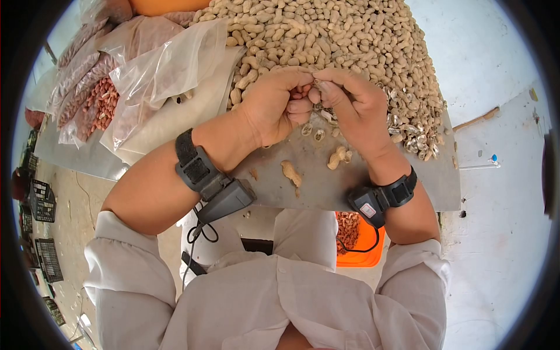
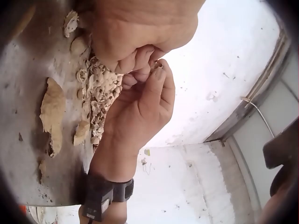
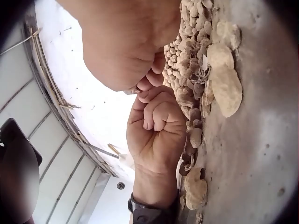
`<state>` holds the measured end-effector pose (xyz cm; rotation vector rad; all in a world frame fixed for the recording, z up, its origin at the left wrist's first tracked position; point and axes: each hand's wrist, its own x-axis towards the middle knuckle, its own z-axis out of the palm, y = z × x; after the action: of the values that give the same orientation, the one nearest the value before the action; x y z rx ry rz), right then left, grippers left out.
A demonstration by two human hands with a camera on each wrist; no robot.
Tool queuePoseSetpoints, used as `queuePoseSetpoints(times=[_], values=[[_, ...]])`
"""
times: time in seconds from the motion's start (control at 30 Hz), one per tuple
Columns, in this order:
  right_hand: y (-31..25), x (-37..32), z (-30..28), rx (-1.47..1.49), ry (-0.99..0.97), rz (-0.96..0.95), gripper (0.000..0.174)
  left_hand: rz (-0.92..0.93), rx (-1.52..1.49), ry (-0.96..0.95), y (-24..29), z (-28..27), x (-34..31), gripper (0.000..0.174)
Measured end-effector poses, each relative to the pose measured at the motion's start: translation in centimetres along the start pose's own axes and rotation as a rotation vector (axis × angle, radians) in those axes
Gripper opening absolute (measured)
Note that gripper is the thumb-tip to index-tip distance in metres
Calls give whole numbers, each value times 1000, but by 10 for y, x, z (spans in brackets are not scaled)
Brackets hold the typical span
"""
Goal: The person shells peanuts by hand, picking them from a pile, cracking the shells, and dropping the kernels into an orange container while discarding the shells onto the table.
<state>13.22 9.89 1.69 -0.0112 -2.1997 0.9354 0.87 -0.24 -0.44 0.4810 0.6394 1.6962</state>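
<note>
In the head view, the left hand [image 1: 277, 105] and right hand [image 1: 359, 108] meet at their fingertips over the table's near part. Thumb and forefinger of each pinch a small peanut [image 1: 315, 83], mostly covered by the fingers. The left hand's other fingers curl into its palm, with reddish kernels [image 1: 300, 91] apparently among them. In the left wrist view the right hand [image 2: 140, 107] holds a small brown bit at its thumb tip; the left hand [image 2: 145, 32] is above it. The right wrist view shows the left hand [image 3: 156, 126] curled, touching the right hand [image 3: 126, 46].
A large heap of unshelled peanuts [image 1: 326, 35] covers the table's far side, with empty shells [image 1: 417, 140] at its right edge. Loose peanuts [image 1: 290, 172] lie near the front edge. Bags of red kernels [image 1: 102, 102] stand left; an orange container [image 1: 373, 248] is below the table.
</note>
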Motion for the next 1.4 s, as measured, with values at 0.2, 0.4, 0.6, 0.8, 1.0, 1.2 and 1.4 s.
queuePoseSetpoints(times=[0.2, 0.4, 0.6, 0.8, 1.0, 1.2, 1.4], values=[[8, 0, -4, 86, 41, 62, 11, 37, 39, 81, 0, 5, -2, 14], [11, 3, -34, -96, -227, 181, 8, 242, 97, 131, 14, -9, 1, 16], [11, 2, -6, -117, -483, -107, 12, 278, 97, 118, 14, -8, 2, 18], [12, -3, 14, -156, -632, -183, 15, 283, 105, 122, 15, -9, 3, 20], [14, -3, 13, -190, -504, -98, 11, 262, 103, 148, 11, -5, 2, 21], [12, 0, -1, 290, -199, 293, 11, 280, 166, 96, 12, -6, 4, 15], [29, 3, -8, 666, -18, 266, 14, 241, 323, 43, 5, 1, -3, 8]])
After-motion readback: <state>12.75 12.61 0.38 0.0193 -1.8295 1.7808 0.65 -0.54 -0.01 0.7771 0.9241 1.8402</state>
